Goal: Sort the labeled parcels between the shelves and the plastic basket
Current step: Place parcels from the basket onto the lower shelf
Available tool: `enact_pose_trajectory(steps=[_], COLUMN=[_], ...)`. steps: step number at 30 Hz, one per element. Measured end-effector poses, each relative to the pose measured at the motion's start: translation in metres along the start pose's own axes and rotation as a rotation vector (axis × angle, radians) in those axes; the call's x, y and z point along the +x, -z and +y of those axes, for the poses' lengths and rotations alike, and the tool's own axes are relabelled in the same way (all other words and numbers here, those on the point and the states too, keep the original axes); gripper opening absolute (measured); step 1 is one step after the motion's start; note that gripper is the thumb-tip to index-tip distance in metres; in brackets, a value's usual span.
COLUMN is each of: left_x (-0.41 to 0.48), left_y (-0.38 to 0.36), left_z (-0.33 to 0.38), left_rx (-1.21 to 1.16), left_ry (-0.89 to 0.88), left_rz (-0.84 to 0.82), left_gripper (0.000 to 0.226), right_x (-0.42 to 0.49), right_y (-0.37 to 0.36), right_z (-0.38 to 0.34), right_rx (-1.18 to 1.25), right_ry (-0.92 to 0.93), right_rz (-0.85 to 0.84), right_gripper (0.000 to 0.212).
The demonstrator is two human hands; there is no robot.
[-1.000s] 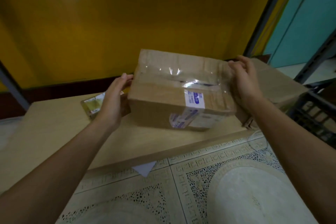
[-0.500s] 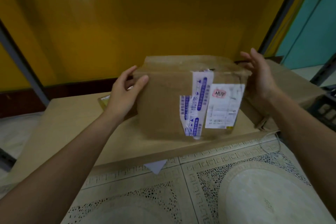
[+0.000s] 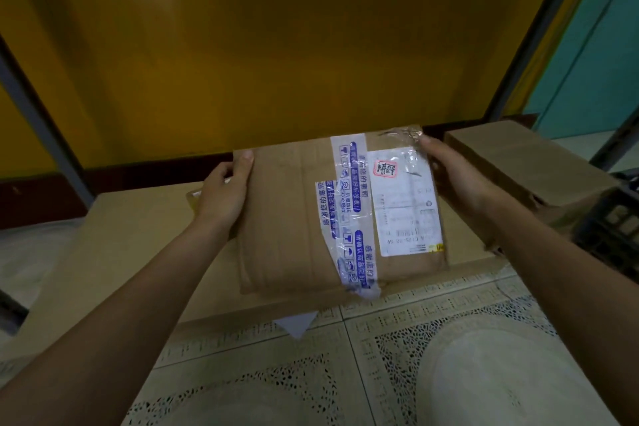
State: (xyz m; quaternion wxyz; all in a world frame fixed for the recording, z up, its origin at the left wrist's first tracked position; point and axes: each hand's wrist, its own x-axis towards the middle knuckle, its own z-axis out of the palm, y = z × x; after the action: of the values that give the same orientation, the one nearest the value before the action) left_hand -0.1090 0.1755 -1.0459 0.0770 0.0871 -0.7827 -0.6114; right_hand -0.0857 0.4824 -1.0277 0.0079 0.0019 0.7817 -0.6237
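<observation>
Two hands hold one cardboard parcel (image 3: pixel 304 218) between them, its labelled face turned up toward the camera. On the left, the left hand (image 3: pixel 224 197) presses flat against the parcel's left edge, its thumb (image 3: pixel 244 162) hooked over the top face and its other fingers hidden behind the box, so that grip is closed on the cardboard. Just inside it the face is bare brown board; further right run two strips of white tape with blue print (image 3: pixel 349 211), then a white shipping label (image 3: pixel 408 204) with a red stamped mark near its far end. Past the label the right hand (image 3: pixel 460 183) clamps the right edge, fingertips near the far corner where clear film is crumpled. Below both hands lies a low wooden shelf board (image 3: pixel 114 252), and to the right of the right hand sits a second brown parcel (image 3: pixel 518 166), with the dark plastic basket (image 3: pixel 615 232) beyond it at the frame edge. The step in hand looks like reading the label to decide the destination. Next the person would need to carry the parcel to the shelf or rightward to the basket, keeping both sides squeezed evenly.
</observation>
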Motion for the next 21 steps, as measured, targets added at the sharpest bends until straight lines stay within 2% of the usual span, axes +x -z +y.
enact_pose_trajectory(steps=[2,5,9,11,15,21], left_x=[0.001,0.001,-0.005,-0.012,-0.037,-0.076], left_y=[-0.002,-0.001,0.0,-0.006,-0.024,-0.06], left_z=[-0.004,-0.005,0.008,0.015,0.044,0.136], left_rx=[-0.071,-0.165,-0.306,-0.325,-0.271,-0.168], left_ry=[0.071,0.074,0.005,0.015,0.12,0.28], left_rz=[-0.047,-0.165,-0.277,-0.347,-0.525,-0.682], left_gripper=[0.052,0.032,0.038,0.027,0.022,0.029], right_x=[0.0,0.0,-0.01,-0.024,-0.061,-0.155], right_y=[-0.003,-0.007,0.009,0.025,0.052,0.105], right_z=[0.003,0.008,-0.001,-0.008,-0.023,-0.085], right_rx=[-0.036,-0.051,-0.048,-0.078,-0.178,-0.097], right_ry=[0.002,-0.011,0.008,-0.001,-0.071,-0.307], right_rz=[-0.049,-0.035,0.083,0.161,0.249,0.389], right_gripper=[0.034,0.022,0.048,0.058,0.058,0.059])
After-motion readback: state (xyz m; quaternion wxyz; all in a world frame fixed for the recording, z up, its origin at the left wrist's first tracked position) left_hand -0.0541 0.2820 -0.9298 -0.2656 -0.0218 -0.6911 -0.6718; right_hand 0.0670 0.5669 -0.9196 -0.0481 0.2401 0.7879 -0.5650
